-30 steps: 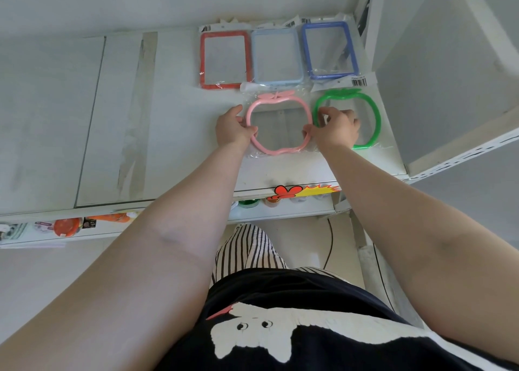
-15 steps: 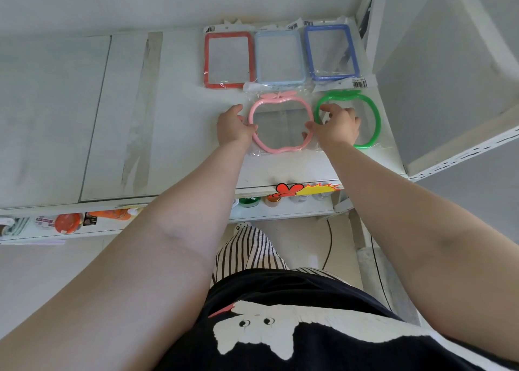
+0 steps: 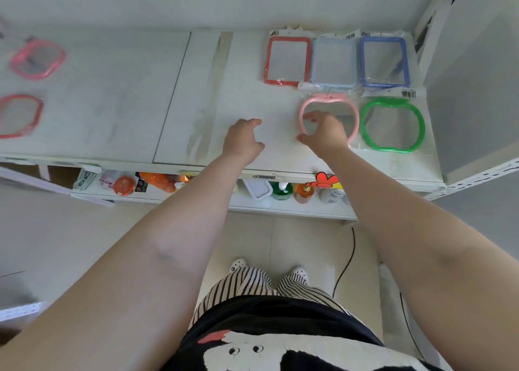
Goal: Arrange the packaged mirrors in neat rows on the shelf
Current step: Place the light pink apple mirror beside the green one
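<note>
Seven mirrors: all lie flat in clear bags on the white shelf [image 3: 112,89].
Back row: red mirror [image 3: 288,60], pale blue mirror [image 3: 334,63] and dark blue mirror [image 3: 384,61], side by side at the right end, close to the wall.
Front row: pink apple mirror [image 3: 354,112] and green apple mirror [image 3: 392,124], just beside each other, in front of the back row.
Far left: two more mirrors, a pink one [image 3: 38,59] and a red one [image 3: 20,116], blurry, well apart from the rest.
Left hand [image 3: 243,140]: open, fingers loosely curled, holds nothing, over bare shelf to the left of the pink apple mirror.
Right hand [image 3: 324,134]: open, fingers curled, over the left part of the pink apple mirror; no grip on it shows.
Shelf top: white and scuffed, with a seam line and a grey strip of tape [image 3: 207,101].
Lower shelf: bottles [image 3: 282,191] and small packs stand under the front edge.
Floor: pale tiles, with a black cable [image 3: 346,261] beside the feet.
Right side: a white post with holes and a grey wall.
</note>
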Available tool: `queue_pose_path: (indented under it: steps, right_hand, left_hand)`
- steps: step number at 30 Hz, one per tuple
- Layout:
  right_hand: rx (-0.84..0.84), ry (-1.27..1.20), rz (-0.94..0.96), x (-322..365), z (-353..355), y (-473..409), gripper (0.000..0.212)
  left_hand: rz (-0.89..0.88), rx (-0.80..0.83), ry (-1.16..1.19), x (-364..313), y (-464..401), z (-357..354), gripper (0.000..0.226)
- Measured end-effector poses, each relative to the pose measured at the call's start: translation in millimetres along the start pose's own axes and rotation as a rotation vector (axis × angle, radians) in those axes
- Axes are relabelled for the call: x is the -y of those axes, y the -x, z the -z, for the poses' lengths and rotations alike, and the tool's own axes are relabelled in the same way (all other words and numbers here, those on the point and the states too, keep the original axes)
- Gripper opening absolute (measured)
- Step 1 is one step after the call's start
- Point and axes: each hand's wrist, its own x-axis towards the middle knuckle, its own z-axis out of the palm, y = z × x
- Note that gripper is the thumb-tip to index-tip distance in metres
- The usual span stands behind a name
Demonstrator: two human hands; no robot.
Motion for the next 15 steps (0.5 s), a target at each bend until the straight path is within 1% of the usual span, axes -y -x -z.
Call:
queue_pose_path:
  steps: [7, 11, 15]
  right_hand:
    - [0.087, 0.14, 0.195, 72, -67, 37, 0.049]
    - [0.129, 0.167, 0.282, 132, -130, 67, 0.049]
    - [0.191, 0.195, 0.345, 200, -198, 99, 0.05]
  left_hand:
    - [-0.03, 0.017, -0.07, 84, 44, 54, 0.061]
    - [-0.005, -0.008, -0.104, 165, 80, 90, 0.061]
    - [0.033, -0.058, -0.108, 253, 114, 133, 0.056]
